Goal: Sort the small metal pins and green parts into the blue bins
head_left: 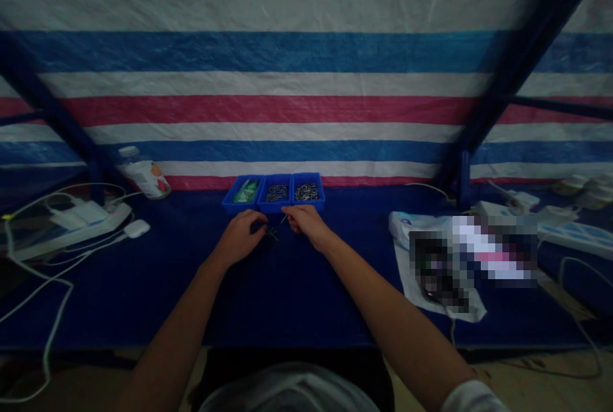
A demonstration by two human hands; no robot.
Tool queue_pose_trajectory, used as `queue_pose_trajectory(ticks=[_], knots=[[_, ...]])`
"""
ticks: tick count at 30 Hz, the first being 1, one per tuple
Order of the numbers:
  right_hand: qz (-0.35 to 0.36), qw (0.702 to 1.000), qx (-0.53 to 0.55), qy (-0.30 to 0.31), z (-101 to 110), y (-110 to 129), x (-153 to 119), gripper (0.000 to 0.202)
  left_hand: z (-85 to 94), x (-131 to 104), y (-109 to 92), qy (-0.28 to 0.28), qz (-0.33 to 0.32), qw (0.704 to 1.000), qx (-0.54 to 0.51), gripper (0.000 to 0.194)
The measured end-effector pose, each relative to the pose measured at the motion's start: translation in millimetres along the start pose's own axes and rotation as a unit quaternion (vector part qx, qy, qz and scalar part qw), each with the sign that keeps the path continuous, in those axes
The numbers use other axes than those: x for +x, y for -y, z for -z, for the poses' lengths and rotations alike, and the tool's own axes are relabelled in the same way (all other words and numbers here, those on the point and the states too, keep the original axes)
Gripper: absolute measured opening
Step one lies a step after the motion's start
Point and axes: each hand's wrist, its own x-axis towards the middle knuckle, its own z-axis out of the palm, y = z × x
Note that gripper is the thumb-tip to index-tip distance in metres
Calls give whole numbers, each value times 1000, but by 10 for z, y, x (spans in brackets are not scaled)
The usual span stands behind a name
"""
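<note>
The right hand [304, 220] pinches a thin metal piece [284, 218] between thumb and fingers, just in front of the bins near the middle of the table's [292, 310] far edge. The left hand [244, 233] is curled, with a narrow gap between thumb and forefinger; a few loose metal pieces [272, 233] lie on the table just beside it, and whether it touches them I cannot tell. Three blue bins stand side by side: the left bin [230, 200] holds green packets [247, 191], while the middle bin [274, 207] and right bin [322, 196] hold small metal parts. A bottle [147, 175] stands toward the far left corner, and a white power strip [71, 233] lies near the left edge.
</note>
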Motion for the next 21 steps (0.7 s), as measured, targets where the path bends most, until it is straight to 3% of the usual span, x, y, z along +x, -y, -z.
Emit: queue_pose_trajectory(ticks=[2, 4, 7, 10, 12, 16, 21], knots=[[-12, 999, 51, -5, -21, 33, -16, 26, 5, -1, -9, 1, 2, 1000, -2, 18], [-18, 998, 63, -7, -29, 56, -19, 33, 9, -2, -15, -1, 4, 1000, -1, 18], [23, 996, -88, -17, -15, 36, -15, 32, 9, -1, -14, -2, 7, 1000, -3, 18], [101, 939, -328, 15, 1, -32, -44, 25, 4, 0, -5, -4, 5, 1000, -13, 18], [122, 892, -431, 58, -3, -75, -84, 24, 0, -2, 3, -2, 3, 1000, -18, 17], [131, 841, -521, 73, -34, -119, -142, 21, -10, -6, 20, 10, 2, 1000, -17, 17], [140, 823, -543, 85, -24, -114, -137, 16, -11, -3, 8, 13, -4, 1000, -22, 17]])
